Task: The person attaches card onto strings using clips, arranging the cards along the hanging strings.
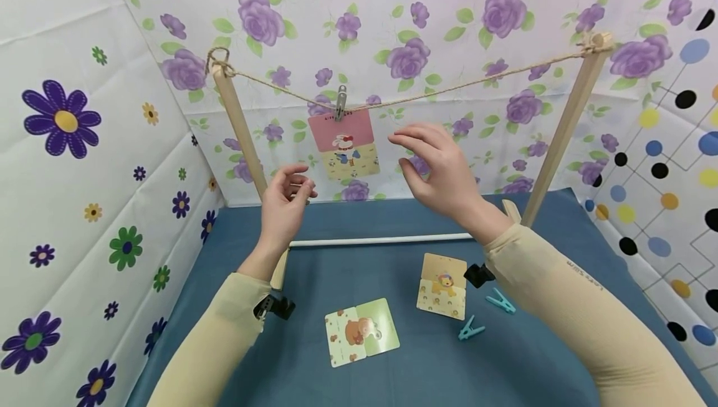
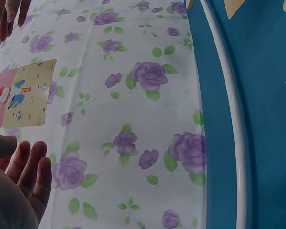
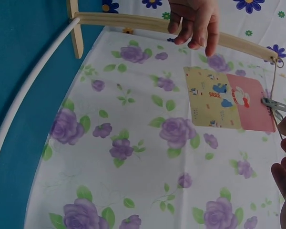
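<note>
A pink and yellow card (image 1: 349, 156) with a rabbit picture hangs from a twine line (image 1: 449, 90), held by a grey clothespin (image 1: 340, 103) at its top edge. My left hand (image 1: 283, 209) hovers to the left of the card, fingers loosely bent around nothing. On the card's other side, my right hand (image 1: 440, 167) is raised with fingers extended and thumb apart, also without anything in it. Both hands stand clear of the card in the head view. The right wrist view shows the clothespin (image 3: 275, 105) gripping card and line, near the right hand's fingers (image 3: 282, 176).
Wooden posts (image 1: 240, 126) (image 1: 566, 126) carry the line, joined low down by a white rod (image 1: 381, 240). On the blue cloth lie a bear card (image 1: 361, 332), a lion card (image 1: 442, 286) and two teal clothespins (image 1: 501, 301) (image 1: 470, 328). Flowered sheets (image 1: 415, 14) stand behind.
</note>
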A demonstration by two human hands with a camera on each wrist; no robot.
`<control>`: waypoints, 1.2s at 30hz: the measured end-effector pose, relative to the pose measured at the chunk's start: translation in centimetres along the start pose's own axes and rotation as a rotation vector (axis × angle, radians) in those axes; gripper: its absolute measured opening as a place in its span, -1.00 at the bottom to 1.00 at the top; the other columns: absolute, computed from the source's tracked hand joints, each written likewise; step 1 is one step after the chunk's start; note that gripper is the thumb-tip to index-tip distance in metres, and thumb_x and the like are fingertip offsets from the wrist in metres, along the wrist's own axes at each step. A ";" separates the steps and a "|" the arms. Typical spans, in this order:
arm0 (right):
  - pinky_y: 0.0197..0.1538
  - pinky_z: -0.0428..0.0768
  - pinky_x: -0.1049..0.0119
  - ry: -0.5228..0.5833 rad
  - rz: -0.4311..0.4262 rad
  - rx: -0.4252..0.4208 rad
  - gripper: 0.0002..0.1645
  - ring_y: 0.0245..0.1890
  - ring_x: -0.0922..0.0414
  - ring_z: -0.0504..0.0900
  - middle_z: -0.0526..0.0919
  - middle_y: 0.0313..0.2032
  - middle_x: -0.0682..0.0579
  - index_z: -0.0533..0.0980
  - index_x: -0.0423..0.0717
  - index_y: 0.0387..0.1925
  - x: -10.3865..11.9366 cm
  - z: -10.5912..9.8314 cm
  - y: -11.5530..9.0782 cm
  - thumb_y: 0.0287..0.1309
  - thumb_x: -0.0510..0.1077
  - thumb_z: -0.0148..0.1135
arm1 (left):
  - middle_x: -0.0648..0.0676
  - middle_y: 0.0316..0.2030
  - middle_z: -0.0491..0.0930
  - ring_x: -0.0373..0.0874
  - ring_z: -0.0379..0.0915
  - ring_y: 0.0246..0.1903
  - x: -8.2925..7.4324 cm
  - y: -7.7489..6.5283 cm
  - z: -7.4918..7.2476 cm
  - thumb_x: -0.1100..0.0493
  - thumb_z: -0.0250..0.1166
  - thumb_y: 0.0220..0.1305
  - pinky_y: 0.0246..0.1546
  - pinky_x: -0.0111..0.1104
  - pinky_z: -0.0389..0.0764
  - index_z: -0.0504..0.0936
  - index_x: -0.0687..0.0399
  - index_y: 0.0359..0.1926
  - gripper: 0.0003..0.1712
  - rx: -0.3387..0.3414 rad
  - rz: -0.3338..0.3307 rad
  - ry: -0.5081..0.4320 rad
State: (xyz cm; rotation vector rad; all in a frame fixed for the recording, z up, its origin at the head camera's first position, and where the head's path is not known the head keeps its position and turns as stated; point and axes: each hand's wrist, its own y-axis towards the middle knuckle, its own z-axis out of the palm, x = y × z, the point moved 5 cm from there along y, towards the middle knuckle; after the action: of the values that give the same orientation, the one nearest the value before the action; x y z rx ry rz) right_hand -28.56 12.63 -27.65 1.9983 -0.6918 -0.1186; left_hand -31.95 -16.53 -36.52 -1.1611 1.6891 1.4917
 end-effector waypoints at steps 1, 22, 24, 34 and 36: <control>0.40 0.45 -0.04 0.004 0.005 -0.001 -0.56 0.31 -0.14 0.54 0.68 0.20 -0.17 0.67 -0.23 0.23 0.0 0.0 -0.2 0.34 -0.39 0.35 | 0.22 -0.08 0.67 -0.03 0.69 -0.19 0.1 -0.2 0.0 0.23 0.28 0.60 -0.11 -0.26 0.65 0.58 0.12 0.30 -0.66 0.003 -0.002 0.001; 0.32 0.52 -0.08 0.018 0.085 -0.029 -0.56 0.29 -0.15 0.58 0.71 0.18 -0.13 0.71 -0.21 0.18 -1.3 -0.2 -4.6 0.28 -0.44 0.38 | 0.24 -0.09 0.65 0.17 0.68 -0.15 2.4 -3.7 2.2 0.22 0.27 0.61 -0.19 -0.34 0.62 0.61 0.12 0.27 -0.69 0.118 -0.082 -0.008; 0.32 0.52 -0.09 0.014 0.090 -0.025 -0.56 0.28 -0.15 0.58 0.71 0.18 -0.14 0.71 -0.21 0.18 -1.4 -0.3 -5.0 0.28 -0.44 0.39 | 0.25 -0.08 0.65 0.18 0.68 -0.15 2.8 -3.9 2.5 0.23 0.27 0.61 -0.19 -0.33 0.63 0.60 0.12 0.27 -0.69 0.136 -0.082 -0.013; 0.28 0.52 -0.11 0.033 0.116 -0.010 -0.54 0.24 -0.16 0.60 0.71 0.18 -0.13 0.72 -0.19 0.17 -2.0 -0.3 -7.7 0.26 -0.45 0.40 | 0.22 -0.04 0.64 0.20 0.66 -0.10 4.2 -5.9 4.0 0.16 0.29 0.61 -0.17 -0.26 0.62 0.56 0.10 0.33 -0.63 0.219 -0.134 -0.009; 0.25 0.53 -0.11 0.032 0.122 -0.010 -0.53 0.23 -0.16 0.60 0.71 0.17 -0.13 0.72 -0.19 0.17 -2.2 -0.3 -8.5 0.23 -0.47 0.41 | 0.22 -0.03 0.64 0.19 0.65 -0.10 4.4 -6.3 4.4 0.14 0.29 0.61 -0.17 -0.28 0.62 0.56 0.10 0.34 -0.61 0.239 -0.144 -0.004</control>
State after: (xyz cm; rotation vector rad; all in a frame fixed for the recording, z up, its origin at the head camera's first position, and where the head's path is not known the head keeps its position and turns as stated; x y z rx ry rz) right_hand -26.67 17.04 -35.00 1.9391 -0.7885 -0.0174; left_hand -28.76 -13.16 -44.05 -1.1233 1.6893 1.1692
